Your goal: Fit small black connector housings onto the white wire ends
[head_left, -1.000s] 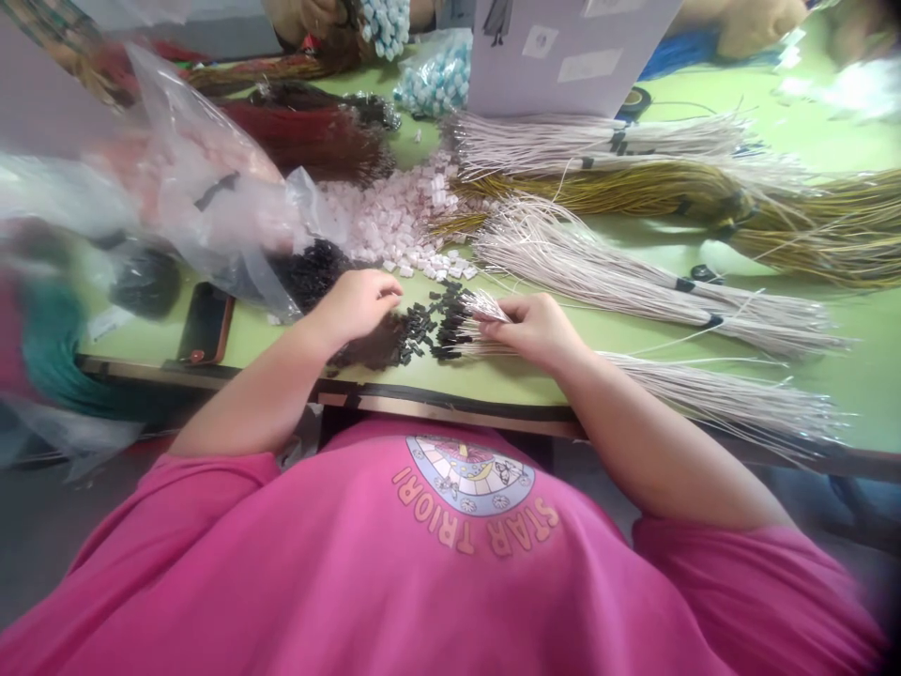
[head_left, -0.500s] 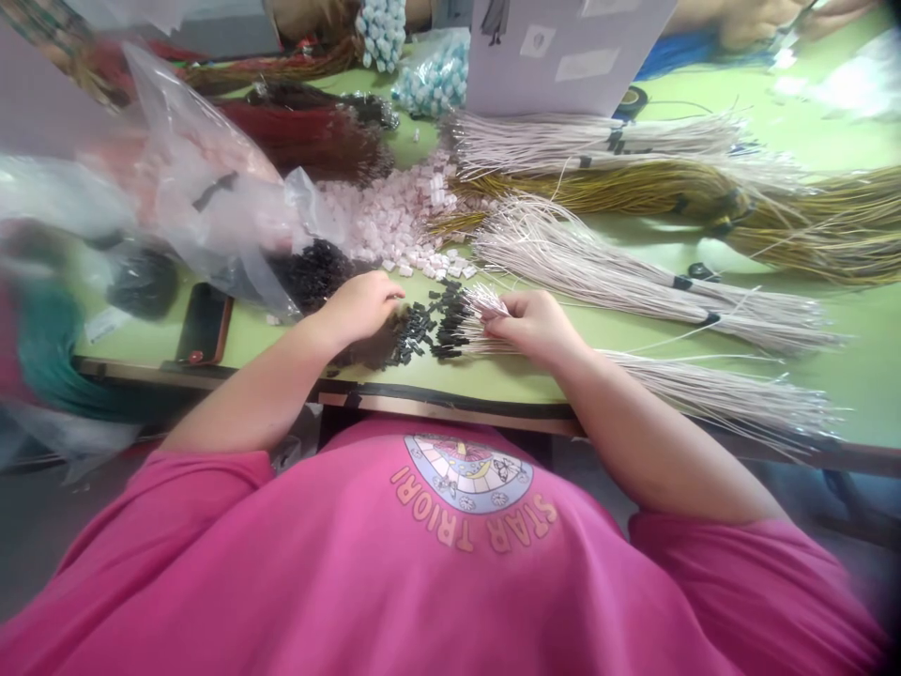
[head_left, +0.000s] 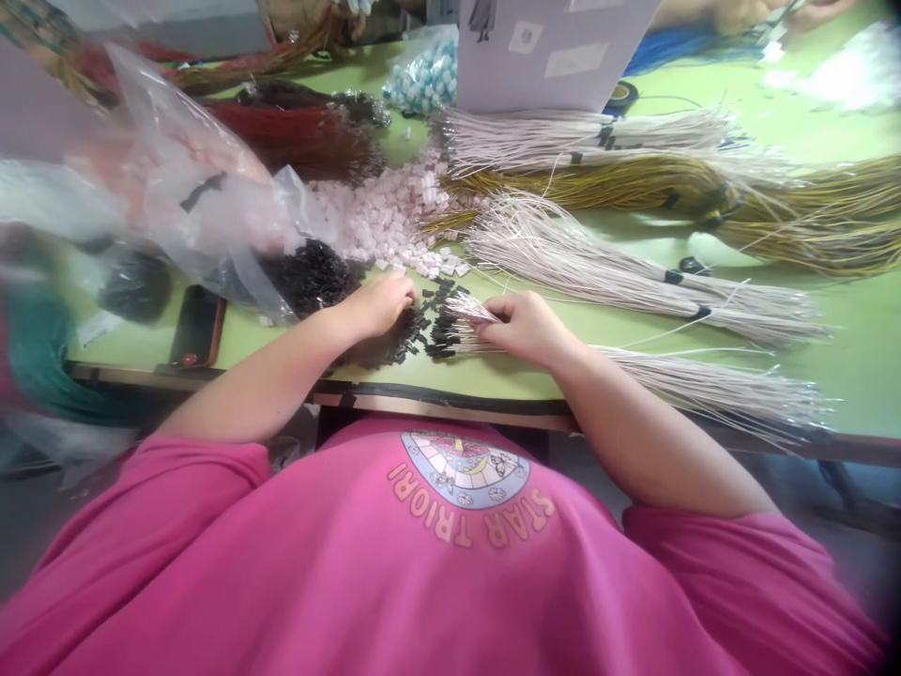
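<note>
My right hand [head_left: 526,325] is closed around the end of a bundle of white wires [head_left: 470,308], its tips fanning out to the left of my fingers. Small black connector pieces [head_left: 442,338] sit at some of the lower wire ends. My left hand [head_left: 386,302] is beside them, fingers curled into a pinch; whatever is between the fingertips is too small to make out. Loose black pieces [head_left: 406,349] lie under and beside that hand. The rest of the held wires [head_left: 718,383] stretches along the table's front edge, behind my right forearm.
White connector pieces [head_left: 394,221] are heaped beyond my hands, near a black heap [head_left: 313,272] and a clear plastic bag [head_left: 232,225]. Tied white wires [head_left: 612,258] and yellow-green wires [head_left: 633,183] lie to the right. A phone [head_left: 198,327] rests at left. Another person's hands [head_left: 746,14] show at the top right.
My left hand has moved right, towards the wire ends, and its fingers have drawn together. My right hand keeps hold of the white wires. The whole view has shifted slightly.
</note>
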The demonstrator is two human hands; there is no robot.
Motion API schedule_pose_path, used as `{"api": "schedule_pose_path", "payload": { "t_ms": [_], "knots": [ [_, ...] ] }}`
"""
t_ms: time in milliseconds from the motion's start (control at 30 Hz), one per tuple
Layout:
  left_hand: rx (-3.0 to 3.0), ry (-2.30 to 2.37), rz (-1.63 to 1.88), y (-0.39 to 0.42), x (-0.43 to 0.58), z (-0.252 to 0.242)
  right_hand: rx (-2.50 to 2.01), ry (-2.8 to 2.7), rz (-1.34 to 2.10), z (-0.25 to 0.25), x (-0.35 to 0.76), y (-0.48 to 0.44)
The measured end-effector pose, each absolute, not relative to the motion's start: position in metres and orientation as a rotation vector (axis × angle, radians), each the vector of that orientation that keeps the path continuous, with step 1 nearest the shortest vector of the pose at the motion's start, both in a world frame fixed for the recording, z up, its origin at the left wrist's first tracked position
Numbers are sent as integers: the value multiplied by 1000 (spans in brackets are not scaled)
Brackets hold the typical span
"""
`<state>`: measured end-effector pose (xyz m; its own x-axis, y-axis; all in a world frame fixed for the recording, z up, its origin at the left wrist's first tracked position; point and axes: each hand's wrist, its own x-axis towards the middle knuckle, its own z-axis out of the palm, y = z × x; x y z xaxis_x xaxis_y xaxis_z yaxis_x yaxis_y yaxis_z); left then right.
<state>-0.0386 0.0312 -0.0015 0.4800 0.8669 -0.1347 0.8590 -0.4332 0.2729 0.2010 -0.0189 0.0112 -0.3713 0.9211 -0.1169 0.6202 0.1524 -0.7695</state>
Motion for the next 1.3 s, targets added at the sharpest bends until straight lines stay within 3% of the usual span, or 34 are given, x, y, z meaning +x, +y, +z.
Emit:
{"api": "schedule_pose_path", "payload": {
  "t_ms": [233, 567, 1300],
  "knots": [
    [1925, 1287, 380, -9, -16, 26, -1520, -2064, 1003, 13, 199, -19],
    [1143, 1101, 659, -21, 16, 6, -1529, -1875, 1260, 16, 200, -20],
    [1363, 1138, 721, -22, 16, -8, -1458, -1982, 1209, 11, 200, -19]
  ]
}}
